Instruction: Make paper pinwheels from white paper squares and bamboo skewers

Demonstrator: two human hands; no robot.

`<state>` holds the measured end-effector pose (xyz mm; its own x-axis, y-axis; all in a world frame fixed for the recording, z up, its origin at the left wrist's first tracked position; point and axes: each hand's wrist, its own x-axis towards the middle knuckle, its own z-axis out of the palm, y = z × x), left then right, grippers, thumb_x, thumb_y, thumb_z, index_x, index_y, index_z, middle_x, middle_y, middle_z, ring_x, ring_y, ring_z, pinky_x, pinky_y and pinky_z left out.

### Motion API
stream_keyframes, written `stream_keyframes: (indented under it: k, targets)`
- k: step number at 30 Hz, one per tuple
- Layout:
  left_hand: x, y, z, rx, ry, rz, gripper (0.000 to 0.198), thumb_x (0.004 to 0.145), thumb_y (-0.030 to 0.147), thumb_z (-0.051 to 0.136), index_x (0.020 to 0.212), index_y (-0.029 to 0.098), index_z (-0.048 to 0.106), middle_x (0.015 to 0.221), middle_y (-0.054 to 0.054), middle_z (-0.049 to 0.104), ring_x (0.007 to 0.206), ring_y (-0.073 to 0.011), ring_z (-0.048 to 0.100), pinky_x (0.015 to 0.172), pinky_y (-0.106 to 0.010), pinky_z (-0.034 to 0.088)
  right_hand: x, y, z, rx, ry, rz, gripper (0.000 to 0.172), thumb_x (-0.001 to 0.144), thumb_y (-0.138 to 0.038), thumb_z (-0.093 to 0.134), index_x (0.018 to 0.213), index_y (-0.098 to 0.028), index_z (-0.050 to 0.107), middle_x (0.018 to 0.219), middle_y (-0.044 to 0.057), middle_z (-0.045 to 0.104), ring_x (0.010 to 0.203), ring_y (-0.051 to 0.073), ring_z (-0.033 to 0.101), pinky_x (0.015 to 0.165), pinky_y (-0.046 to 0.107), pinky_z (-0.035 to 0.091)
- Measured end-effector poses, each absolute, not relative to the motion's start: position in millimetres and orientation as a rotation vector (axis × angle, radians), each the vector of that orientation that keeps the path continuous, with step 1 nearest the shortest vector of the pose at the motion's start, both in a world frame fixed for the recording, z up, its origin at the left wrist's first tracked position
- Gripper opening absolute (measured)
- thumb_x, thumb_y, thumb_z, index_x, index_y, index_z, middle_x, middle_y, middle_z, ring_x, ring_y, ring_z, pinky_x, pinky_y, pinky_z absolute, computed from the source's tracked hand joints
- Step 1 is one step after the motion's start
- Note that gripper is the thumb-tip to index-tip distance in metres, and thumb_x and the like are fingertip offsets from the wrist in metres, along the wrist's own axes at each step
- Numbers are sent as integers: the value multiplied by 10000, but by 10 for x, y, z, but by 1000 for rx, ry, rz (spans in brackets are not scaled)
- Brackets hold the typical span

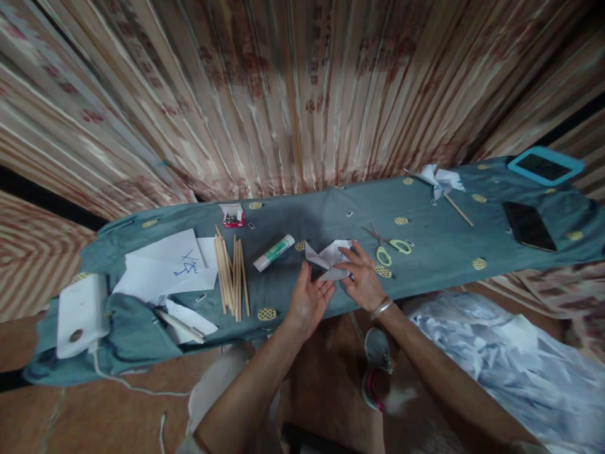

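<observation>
A white folded paper pinwheel (336, 253) is at the table's near middle, its corners bent up and inward. My left hand (307, 301) has its thumb and fingers at the paper's lower left edge, palm turned partly up. From the right, my right hand (365, 280) grips the paper's right side between thumb and fingers; a bracelet circles that wrist. To the left of the paper lies a glue stick (274, 252) with a green label. Scissors (386, 244) with light green handles rest partly open on the right.
Wooden sticks (231, 277), a red box of small metal pieces (233, 217) and paper sheets (165, 268) lie leftward. A white device (82, 315) with a cable sits at the left end. Rightward are a finished pinwheel (442, 181), a black phone (528, 226) and a blue-framed tablet (546, 166).
</observation>
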<state>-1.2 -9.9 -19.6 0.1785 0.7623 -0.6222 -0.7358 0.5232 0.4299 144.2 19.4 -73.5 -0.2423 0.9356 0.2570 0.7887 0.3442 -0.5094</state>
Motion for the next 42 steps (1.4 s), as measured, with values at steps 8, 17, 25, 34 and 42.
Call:
stream_keyframes:
  k: [8, 17, 25, 34, 42]
  targets:
    - [-3, -33, -234, 70, 841, 1080, 430, 930, 495, 409, 1220, 207, 541, 1049, -93, 704, 998, -188, 663, 1032, -334, 388, 1422, 185, -684, -1490, -2090, 342, 285, 786, -125, 501, 921, -209, 736, 1366, 93, 560, 1431, 311, 250, 1068, 536, 280]
    - [-47, -31, -307, 97, 817, 1125, 407, 872, 501, 531, 1150, 211, 590, 980, -53, 709, 946, -181, 667, 948, -314, 464, 1378, 114, -661, -1420, -2145, 300, 273, 828, -147, 490, 977, -208, 712, 1421, 93, 500, 1437, 315, 230, 1083, 522, 264]
    - [-107, -45, -279, 283, 839, 1191, 296, 756, 392, 680, 939, 162, 708, 937, -51, 735, 1030, -239, 644, 942, -324, 466, 1278, -103, -602, -1344, -2226, 166, 602, 836, -475, 579, 1330, -144, 490, 1551, 200, 234, 1451, 378, 124, 1084, 552, 235]
    - [-235, -52, -266, 304, 871, 1162, 550, 661, 547, 714, 1042, 151, 693, 1020, -95, 730, 1021, -304, 645, 863, -366, 499, 1276, -152, -526, -1330, -2237, 136, 748, 798, -615, 571, 1405, -218, 390, 1569, 178, 187, 1451, 390, 114, 1077, 565, 218]
    - [-169, -23, -312, 431, 987, 1198, 410, 569, 293, 832, 931, 141, 715, 892, -61, 744, 781, -185, 673, 748, -275, 496, 1246, -186, -507, -1336, -2267, 105, 729, 810, -619, 553, 1402, -221, 404, 1561, 173, 226, 1449, 384, 135, 1087, 549, 214]
